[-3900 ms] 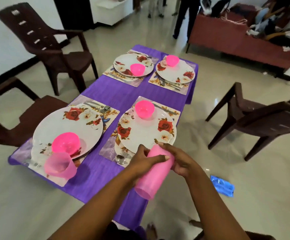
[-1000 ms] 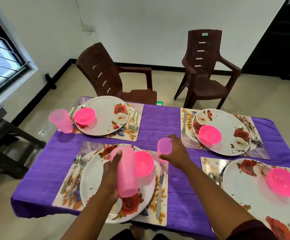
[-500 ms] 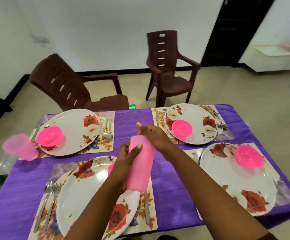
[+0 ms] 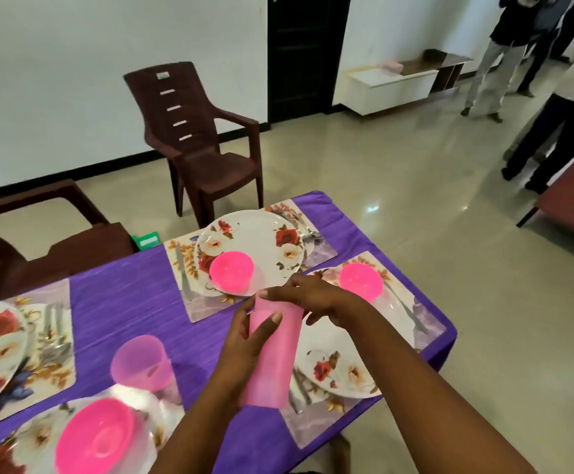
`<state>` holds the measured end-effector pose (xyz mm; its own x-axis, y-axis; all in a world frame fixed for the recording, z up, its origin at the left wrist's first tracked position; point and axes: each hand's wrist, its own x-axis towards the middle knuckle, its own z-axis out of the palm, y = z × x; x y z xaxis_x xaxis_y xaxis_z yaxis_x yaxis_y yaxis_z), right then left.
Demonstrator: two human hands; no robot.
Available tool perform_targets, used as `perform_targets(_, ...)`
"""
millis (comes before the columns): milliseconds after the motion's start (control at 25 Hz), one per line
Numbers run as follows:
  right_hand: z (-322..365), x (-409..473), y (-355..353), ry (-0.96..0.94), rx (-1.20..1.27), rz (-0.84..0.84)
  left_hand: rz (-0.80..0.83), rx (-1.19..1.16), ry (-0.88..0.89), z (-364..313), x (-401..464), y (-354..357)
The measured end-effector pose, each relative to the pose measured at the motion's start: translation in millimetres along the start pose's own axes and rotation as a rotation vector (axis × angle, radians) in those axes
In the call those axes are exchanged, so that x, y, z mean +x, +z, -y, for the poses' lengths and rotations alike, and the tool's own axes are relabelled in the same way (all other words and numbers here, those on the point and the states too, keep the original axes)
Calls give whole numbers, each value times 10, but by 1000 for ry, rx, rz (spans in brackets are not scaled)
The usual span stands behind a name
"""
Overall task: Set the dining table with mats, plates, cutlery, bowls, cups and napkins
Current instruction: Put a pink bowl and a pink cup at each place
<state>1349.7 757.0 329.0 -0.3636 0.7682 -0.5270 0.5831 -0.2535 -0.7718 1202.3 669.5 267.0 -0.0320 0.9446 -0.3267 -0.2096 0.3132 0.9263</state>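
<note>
Step in hand: setting out cups; the person appears to be pulling the top cup off a stack of pink cups (image 4: 270, 350) held over the worktop (image 4: 131, 302).
Left hand (image 4: 244, 347): fingers wrapped round the side of the stack, thumb laid across its front, gripping it.
Right hand (image 4: 307, 299): fingers curled over the upper rim of the stack, pinching it.
Where the stack is: in the air, tilted, just right of the placed cup (image 4: 140, 362) and above the near edge of the near-right plate (image 4: 333, 367).
Next move, as I judge it: free one cup and stand it upright beside a plate that has none; the nested cups may stick, so the lower hand must hold firm.
Cups counted: one standing on the worktop, left of the stack; how many are nested in the stack I cannot tell.
Plates in view: four, floral, each on a mat.
Bowls in view: three pink, one far-left of the stack (image 4: 232, 270), one right (image 4: 360, 280), one lower left (image 4: 95, 437).
Cutlery: pieces lie beside the plates; too blurred to count.
Napkins: none seen.
Chairs: two brown, beyond the worktop.
</note>
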Motion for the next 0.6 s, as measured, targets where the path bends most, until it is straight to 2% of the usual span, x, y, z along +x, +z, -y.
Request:
perform_targets(120,-280,95,-690,-8,116,-208,39,6,-23,22,254,569)
perform_targets(240,-579,267,-1422,-47,268,-451,-10,-44,-5,66,433,1030)
perform_targets(360,-886,444,-2102,-46,240,-665,-30,-106,-23,108,565,1394)
perform_targets(440,-1066,585,-2365,-43,114,-705,-102,-143,-41,136,611,1550)
perform_targets(600,-1371,922,-2500,-68,-38,-663,-223,-187,-81,153,746,1664)
